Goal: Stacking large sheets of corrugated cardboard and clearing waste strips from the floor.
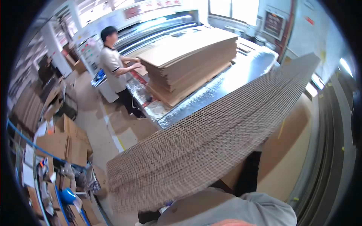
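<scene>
A thick stack of corrugated cardboard sheets (211,139) spans the view in front of me, from the lower left up to the upper right. Its fluted cut edges face me, and a darker seam runs along its length. Right below the stack is the grey cloth of my clothing (222,207). Neither of my hands shows; the stack and the lower edge of the picture hide where they are, so what they touch cannot be seen.
Beyond, a person (113,67) stands with hands at a tall pile of flat cardboard (200,71) on a shiny silver-covered bed (252,71) before a large machine. Cardboard boxes (66,139) and a cluttered rack (56,188) stand left. Long dark boards (332,150) line the right.
</scene>
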`<state>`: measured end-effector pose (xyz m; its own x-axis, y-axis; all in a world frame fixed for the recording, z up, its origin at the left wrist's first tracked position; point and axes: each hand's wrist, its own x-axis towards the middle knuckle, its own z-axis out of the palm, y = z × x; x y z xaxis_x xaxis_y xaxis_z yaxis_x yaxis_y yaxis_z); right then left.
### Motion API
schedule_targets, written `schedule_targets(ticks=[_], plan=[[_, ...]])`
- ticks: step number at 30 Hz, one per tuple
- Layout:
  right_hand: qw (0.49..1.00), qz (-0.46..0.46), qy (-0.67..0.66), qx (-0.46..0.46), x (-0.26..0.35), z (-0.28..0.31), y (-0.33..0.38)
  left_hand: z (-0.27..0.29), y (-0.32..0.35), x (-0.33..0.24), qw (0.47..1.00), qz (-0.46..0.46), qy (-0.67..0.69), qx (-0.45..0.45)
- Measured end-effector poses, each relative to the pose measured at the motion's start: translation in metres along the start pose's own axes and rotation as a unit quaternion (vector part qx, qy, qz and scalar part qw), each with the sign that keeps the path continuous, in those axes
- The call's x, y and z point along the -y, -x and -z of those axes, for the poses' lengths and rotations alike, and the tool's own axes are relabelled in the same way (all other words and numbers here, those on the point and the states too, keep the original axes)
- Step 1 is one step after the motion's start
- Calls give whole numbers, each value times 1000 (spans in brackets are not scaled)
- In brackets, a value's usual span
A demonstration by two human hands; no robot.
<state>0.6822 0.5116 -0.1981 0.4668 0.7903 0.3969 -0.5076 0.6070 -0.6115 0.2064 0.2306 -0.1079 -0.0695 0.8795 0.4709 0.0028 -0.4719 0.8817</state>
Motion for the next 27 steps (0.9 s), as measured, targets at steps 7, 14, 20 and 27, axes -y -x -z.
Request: schedule_targets(ticks=[7,14,20,27], plan=[[841,216,495,-19,28,-62,20,74,24,57,994,60,82,-38],[963,126,234,-37,-1,-178,72,223,33,121,991,127,-23,-43],[949,169,238,-123,-36,-221,108,327,-18,175,976,-13,-210,54],[914,156,329,-180,-58,-253,131,362,-120,224,997,66,-25,27]])
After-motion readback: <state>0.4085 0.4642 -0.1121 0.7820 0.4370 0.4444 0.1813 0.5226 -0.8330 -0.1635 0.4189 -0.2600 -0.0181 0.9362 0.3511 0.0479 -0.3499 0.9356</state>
